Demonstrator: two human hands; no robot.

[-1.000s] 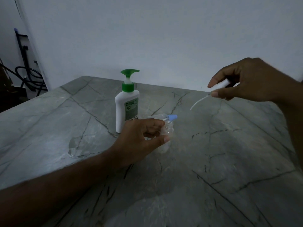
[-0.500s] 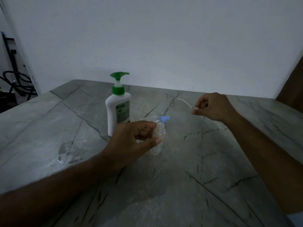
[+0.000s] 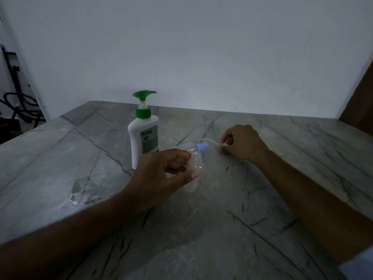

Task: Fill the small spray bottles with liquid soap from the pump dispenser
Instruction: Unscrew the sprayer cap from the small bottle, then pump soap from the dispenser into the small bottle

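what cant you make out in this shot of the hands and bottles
- Head view: the sprayer top in the right hand is hidden by curled fingers; only its thin tube shows.
- Lower body of the open bottle is covered by the left hand.
- Label on the pump dispenser is too dim and small to read.

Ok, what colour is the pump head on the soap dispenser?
Green, above a white bottle body; clearest in the head view: pump head.
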